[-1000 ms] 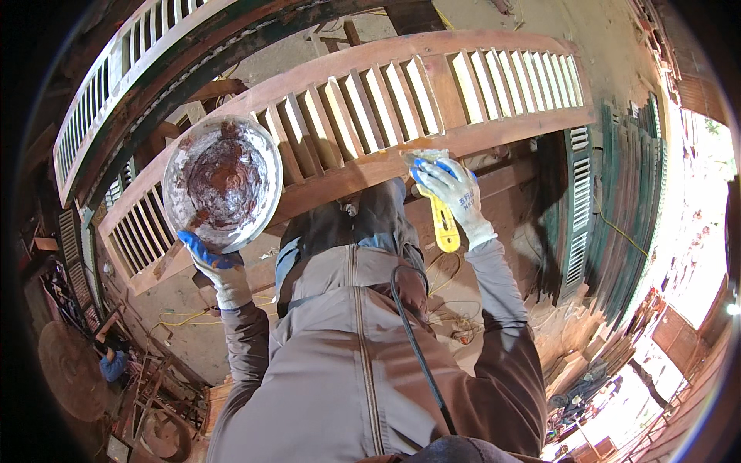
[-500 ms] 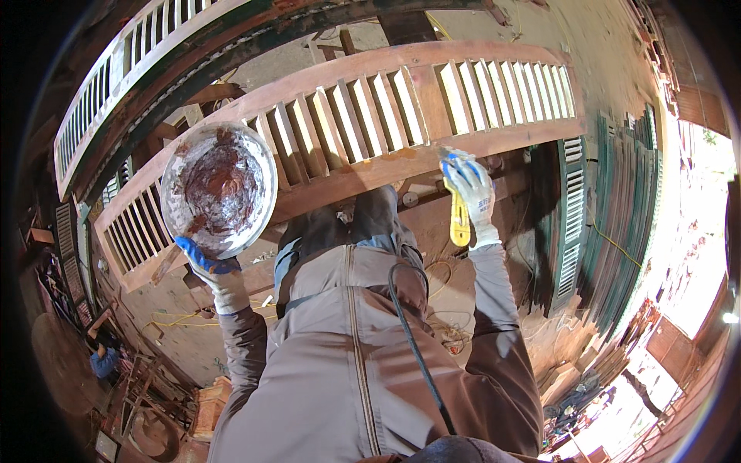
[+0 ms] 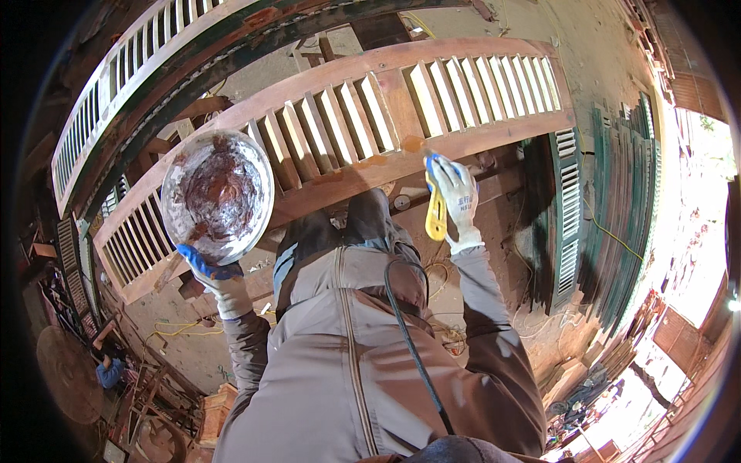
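Note:
My left hand (image 3: 212, 274), in a blue-and-white glove, grips the lower rim of a round metal bowl (image 3: 258, 158) smeared with reddish-brown paste. A short wooden strip (image 3: 170, 272) pokes out beside that hand; whether I hold it is unclear. My right hand (image 3: 457, 193), gloved alike, is closed around a yellow-handled knife (image 3: 436, 216), its handle pointing back toward me. The knife's blade is hard to make out. Just beyond that hand lies the near rail of a wooden louvred shutter (image 3: 494, 133). A wet orange-brown patch (image 3: 413, 144) shows on the rail, with fainter smears to its left.
Another louvred panel (image 3: 116, 81) stands at the far left. Dark green shutters (image 3: 567, 224) and stacked green slats (image 3: 617, 224) lie to the right. Yellow cords (image 3: 181, 328) trail over the floor. A person in blue (image 3: 110, 373) is at the lower left.
My right hand has drawn slightly left and back from the rail with the knife, uncovering the orange-brown patch. My left hand and the bowl have barely moved.

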`<state>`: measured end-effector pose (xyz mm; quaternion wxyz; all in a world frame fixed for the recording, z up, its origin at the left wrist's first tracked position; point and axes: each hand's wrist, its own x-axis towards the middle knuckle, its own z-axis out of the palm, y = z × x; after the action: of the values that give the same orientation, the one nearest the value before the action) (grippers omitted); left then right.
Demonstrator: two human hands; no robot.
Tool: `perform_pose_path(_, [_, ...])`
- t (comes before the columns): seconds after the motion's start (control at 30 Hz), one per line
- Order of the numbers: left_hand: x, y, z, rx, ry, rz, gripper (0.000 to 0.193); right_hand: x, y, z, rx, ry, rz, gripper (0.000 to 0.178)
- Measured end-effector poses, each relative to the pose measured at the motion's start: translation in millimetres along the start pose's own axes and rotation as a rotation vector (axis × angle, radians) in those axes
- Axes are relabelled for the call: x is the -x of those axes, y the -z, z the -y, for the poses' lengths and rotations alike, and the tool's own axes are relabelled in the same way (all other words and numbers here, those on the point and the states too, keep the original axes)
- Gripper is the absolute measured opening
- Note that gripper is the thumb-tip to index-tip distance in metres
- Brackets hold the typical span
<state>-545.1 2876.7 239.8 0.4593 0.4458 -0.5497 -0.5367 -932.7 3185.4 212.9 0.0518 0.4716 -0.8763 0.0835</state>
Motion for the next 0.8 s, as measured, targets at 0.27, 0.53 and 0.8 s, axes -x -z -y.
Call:
perform_pose_path(0.27, [-1, -30, -19, 0.107, 0.099, -0.066, 0.076, -8, 4, 4, 0.012, 0.012, 0.086, 0.048])
perform_pose_path(0.53, [1, -16, -6, 0.030, 0.036, -0.051, 0.081, -5, 6, 12, -0.047, 0.043, 0.182, 0.047])
perform_pose_path(0.8, [2, -27, -16, -0.106, 0.082, -0.115, 0.095, -32, -6, 7, -0.154, 0.044, 0.098, 0.044])
